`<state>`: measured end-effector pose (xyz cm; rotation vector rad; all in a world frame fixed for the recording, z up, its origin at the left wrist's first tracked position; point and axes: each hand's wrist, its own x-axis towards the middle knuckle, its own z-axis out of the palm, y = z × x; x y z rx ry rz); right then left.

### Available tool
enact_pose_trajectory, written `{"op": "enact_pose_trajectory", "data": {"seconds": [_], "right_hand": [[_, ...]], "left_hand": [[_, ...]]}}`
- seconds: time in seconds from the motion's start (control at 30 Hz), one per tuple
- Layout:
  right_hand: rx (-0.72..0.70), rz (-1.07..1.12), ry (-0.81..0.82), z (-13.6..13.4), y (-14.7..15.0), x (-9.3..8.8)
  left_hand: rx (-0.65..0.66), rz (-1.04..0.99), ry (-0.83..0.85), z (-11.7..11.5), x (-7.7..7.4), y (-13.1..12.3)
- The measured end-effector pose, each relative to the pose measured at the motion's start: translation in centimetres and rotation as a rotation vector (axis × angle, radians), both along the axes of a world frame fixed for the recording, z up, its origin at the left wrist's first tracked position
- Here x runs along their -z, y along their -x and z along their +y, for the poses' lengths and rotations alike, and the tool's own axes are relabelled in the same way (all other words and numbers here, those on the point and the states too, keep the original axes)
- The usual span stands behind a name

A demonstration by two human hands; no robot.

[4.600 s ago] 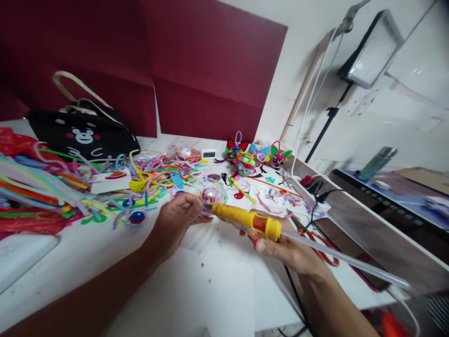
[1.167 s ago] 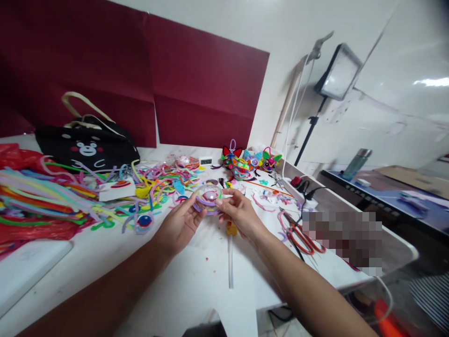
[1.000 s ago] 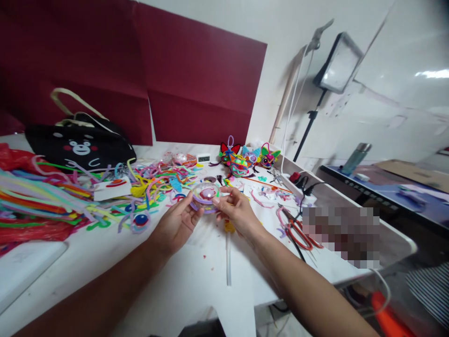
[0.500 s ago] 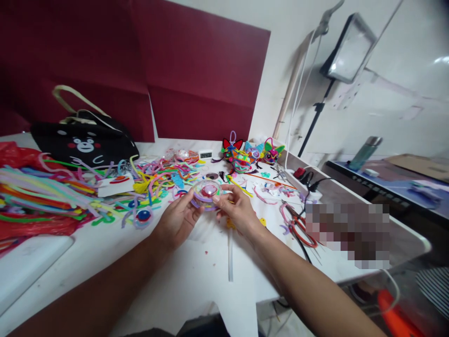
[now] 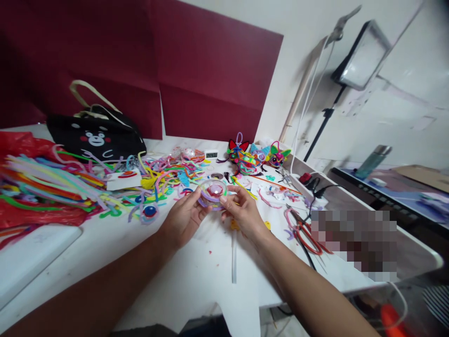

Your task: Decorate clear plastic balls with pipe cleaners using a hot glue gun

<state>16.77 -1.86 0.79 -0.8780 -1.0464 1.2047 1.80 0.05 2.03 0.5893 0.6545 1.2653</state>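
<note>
Between both hands, above the white table (image 5: 189, 276), is a round clear plastic piece (image 5: 213, 188) with a purple fuzzy rim and a red centre. My left hand (image 5: 184, 217) grips its left edge between thumb and fingers. On the right edge, my right hand (image 5: 242, 210) pinches it, thumb on the near side. Below the right hand lies a yellow object (image 5: 234, 225), partly hidden, with a translucent stick (image 5: 234, 262) extending toward me. To the left lies a similar clear round piece (image 5: 149, 212) with a blue and red centre.
Pipe cleaners (image 5: 52, 178) spread across the left side, before a black bag (image 5: 98, 138). Several colourful eared ornaments (image 5: 247, 161) stand at the back. Red-handled scissors (image 5: 308, 238) lie right, beside a grey tray (image 5: 372, 210). A lamp (image 5: 365, 56) rises behind.
The camera view has turned slightly left, so the scene sits farther right in the picture. Both hands keep hold of the round plastic piece, with little visible change in grip.
</note>
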Motion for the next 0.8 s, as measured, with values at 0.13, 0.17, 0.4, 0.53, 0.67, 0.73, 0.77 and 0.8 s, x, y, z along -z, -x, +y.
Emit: {"op": "enact_pose_trajectory", "data": {"seconds": [0.13,0.17,0.4,0.53,0.67,0.73,0.77,0.8], "right_hand": [[-0.011,0.005,-0.002,0.0,-0.1,0.2],[-0.017,0.0,-0.002,0.0,-0.1,0.2],[0.054,-0.143,-0.021,0.3,-0.4,0.6],[0.383,-0.565,-0.361,-0.2,-0.5,0.6],[0.55,-1.0,-0.845,-1.1,-0.3,0.2],[0.536,-1.157,-0.954,-1.4,-0.3,0.0],[0.534,-1.217,-0.987,-1.5,-0.3,-0.1],[0.538,-1.266,-1.012,-1.5,-0.3,-0.1]], "left_hand": [[0.016,-0.044,0.002,-0.1,0.0,0.1],[0.016,-0.052,0.002,-0.2,0.0,0.1],[0.019,-0.054,-0.025,-0.2,-0.1,0.2],[-0.001,-0.005,-0.121,-0.3,0.1,0.3],[0.027,0.077,-0.22,-0.4,0.5,0.2],[0.028,0.104,-0.257,-0.5,0.6,0.1],[0.019,0.118,-0.269,-0.6,0.6,0.1],[0.01,0.134,-0.276,-0.6,0.6,0.1]]}}
